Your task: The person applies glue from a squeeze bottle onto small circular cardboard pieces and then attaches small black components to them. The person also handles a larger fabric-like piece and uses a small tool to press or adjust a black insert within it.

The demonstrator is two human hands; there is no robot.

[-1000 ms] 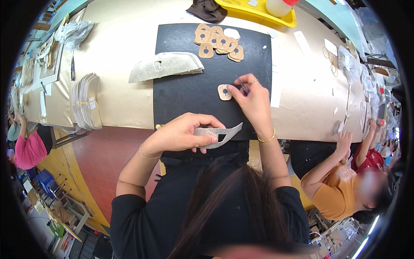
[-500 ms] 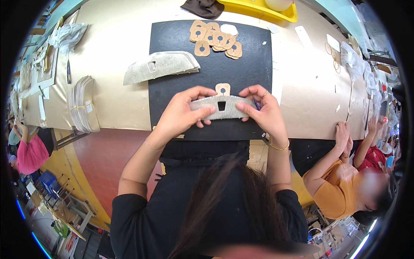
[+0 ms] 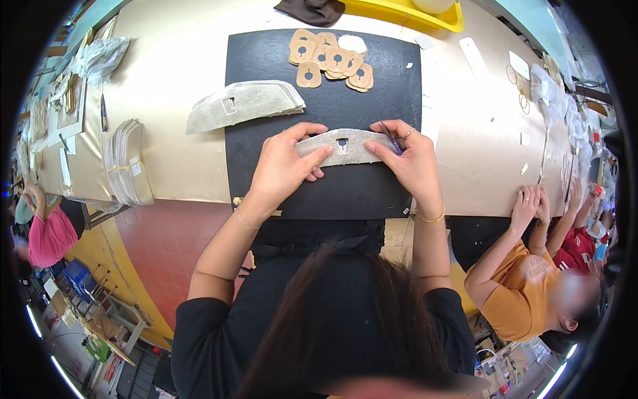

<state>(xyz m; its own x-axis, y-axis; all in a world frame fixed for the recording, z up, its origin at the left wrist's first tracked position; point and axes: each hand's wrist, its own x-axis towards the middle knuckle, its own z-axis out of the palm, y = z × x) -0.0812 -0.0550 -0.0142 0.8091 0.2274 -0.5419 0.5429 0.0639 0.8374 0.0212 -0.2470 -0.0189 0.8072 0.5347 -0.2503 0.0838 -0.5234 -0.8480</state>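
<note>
Between my hands is a curved grey fabric panel [image 3: 359, 154] with a small rectangular cutout, low over the black mat [image 3: 266, 193]. My left hand [image 3: 279, 166] pinches its left end, thumb on top. The right end is pinched by my right hand [image 3: 417, 169], which also keeps a slim purple pointed tool [image 3: 391, 137] tucked between its fingers; its exact kind is unclear. Through the cutout shows a pale piece with a dark keyhole-shaped opening. Farther up the mat lies a pile of tan rounded pieces [image 3: 308, 75] with keyhole openings. A stack of similar grey panels [image 3: 262, 103] overlaps the mat's left edge.
A banded bundle of panels [image 3: 123, 163] lies to the left on the paper-covered table [image 3: 179, 166]. At the back are a yellow tray [image 3: 399, 13] and dark cloth [image 3: 311, 12]. A co-worker in an orange shirt [image 3: 512, 299] sits at the right, hands at the table edge.
Both hands have moved the panel slightly away from me, over the tan piece that stuck out behind it. That piece's opening now shows through the cutout.
</note>
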